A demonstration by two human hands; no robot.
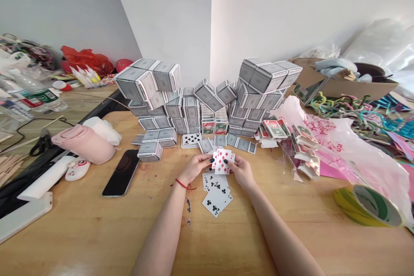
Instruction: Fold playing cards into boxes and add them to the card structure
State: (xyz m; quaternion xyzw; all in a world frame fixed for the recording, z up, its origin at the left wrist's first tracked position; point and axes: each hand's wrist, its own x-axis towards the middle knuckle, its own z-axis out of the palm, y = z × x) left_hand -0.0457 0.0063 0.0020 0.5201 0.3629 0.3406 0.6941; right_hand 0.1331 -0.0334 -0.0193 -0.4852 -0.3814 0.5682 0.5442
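My left hand (195,167) and my right hand (241,170) meet over the middle of the wooden table (97,228). Together they pinch a small fan of playing cards (222,159), a red diamond card facing up on top. Just below my hands lies a loose pile of face-up club cards (216,189) on the table. A red string circles my left wrist. Behind the hands rises a wall of cubes built from folded grey-backed cards (194,103).
A black phone (121,173) lies face up to the left, beside a pink bottle (84,142) on its side. A pink plastic bag (349,146) with card packs and a yellow-green tape roll (368,206) lie right. A cardboard box (343,83) stands back right.
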